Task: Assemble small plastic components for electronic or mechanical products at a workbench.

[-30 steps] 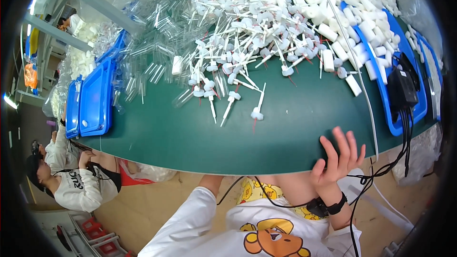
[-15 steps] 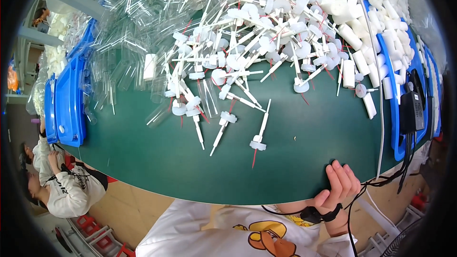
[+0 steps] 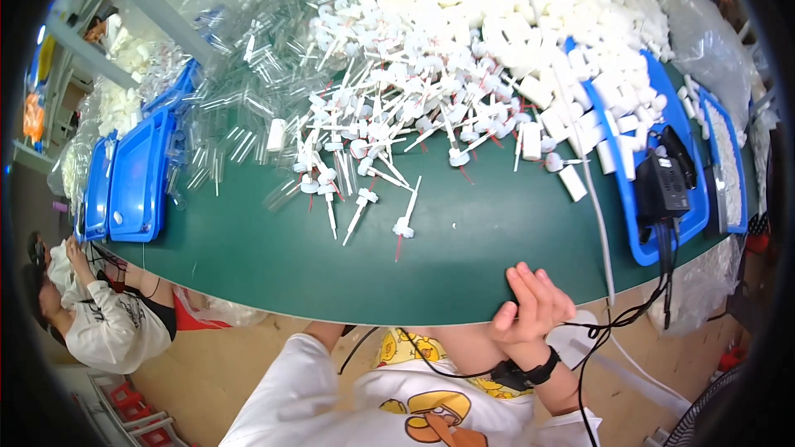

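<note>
My right hand (image 3: 534, 308) rests at the table's near edge with its fingers stretched out, holding nothing. A black band (image 3: 543, 364) circles its wrist. My left forearm (image 3: 325, 333) runs under the table edge, so that hand is hidden. Ahead on the green table (image 3: 489, 232) lie small white-stemmed parts with translucent caps and red wires. The nearest single part (image 3: 403, 226) lies left of my right hand, apart from it. A big pile of such parts (image 3: 414, 99) fills the middle. Clear tubes (image 3: 248, 108) are heaped at its left, white cylinders (image 3: 497, 0) behind and right.
A blue tray (image 3: 633, 236) at the right holds white cylinders and a black box (image 3: 662, 184) with cables. Blue trays (image 3: 139, 178) stand at the left edge. A white cable (image 3: 598, 207) crosses the table's right side. Another person (image 3: 124, 323) sits at the far left.
My view has shifted and tilted up, showing more of the pile and my lap. My left forearm has come into view at the table edge. My right hand stays at the edge.
</note>
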Available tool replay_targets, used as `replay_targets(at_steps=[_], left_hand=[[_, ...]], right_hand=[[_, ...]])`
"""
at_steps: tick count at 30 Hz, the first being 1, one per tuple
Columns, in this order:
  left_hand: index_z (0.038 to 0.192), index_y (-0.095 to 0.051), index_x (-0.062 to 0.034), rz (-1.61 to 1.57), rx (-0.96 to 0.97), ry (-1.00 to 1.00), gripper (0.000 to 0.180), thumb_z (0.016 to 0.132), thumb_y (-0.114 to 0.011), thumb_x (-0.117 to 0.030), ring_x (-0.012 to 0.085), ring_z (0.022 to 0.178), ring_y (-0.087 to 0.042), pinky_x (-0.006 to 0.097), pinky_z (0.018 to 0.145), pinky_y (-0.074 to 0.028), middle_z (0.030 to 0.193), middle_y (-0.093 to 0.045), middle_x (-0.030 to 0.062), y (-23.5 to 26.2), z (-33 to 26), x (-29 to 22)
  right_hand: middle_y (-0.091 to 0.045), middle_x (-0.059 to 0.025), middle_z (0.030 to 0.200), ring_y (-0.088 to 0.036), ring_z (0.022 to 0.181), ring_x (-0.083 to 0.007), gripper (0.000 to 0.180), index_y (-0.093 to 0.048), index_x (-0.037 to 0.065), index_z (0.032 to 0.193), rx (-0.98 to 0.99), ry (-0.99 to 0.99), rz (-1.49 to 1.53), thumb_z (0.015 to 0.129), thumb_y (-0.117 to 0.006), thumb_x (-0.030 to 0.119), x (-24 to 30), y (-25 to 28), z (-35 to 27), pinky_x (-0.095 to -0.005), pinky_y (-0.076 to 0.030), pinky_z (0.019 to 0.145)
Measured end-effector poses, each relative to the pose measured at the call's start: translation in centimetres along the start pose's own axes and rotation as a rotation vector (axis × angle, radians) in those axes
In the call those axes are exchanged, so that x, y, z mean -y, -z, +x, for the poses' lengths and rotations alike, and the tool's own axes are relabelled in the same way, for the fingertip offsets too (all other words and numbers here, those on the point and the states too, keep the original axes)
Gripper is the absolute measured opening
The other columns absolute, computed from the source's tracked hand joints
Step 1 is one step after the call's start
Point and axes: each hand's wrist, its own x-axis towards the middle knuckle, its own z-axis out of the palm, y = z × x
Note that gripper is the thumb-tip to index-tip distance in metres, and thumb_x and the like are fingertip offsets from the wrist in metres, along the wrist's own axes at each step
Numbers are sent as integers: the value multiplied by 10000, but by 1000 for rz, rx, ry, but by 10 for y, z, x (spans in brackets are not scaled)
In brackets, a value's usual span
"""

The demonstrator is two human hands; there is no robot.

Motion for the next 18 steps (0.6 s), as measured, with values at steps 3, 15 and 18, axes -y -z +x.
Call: replay_targets(at_steps=[3,15,18], left_hand=[[1172,-539,-43,89,-66,10,350,932,-426,-271,289,1032,-551,350,889,-421,1149,-579,153,11,-4,-26],[1212,-498,18,-8,-177,-416,399,983,-388,-289,319,1052,-533,362,902,-414,1115,-558,198,109,-165,-294],[1173,-526,46,-52,-167,-790,303,960,-454,-157,293,1026,-545,359,875,-427,1100,-574,174,148,-193,-347]], right_hand=[[-658,25,1043,-547,957,-151,319,-694,128,974,-46,-33,22,819,-448,262,1,0,4,-311,-304,857],[-557,-160,968,-518,909,-340,357,-570,1,1019,501,-68,486,778,-650,252,-12,62,110,-417,-408,813],[-579,-191,908,-559,885,-357,386,-565,-12,988,501,7,441,777,-655,298,-19,54,150,-426,-448,777]])
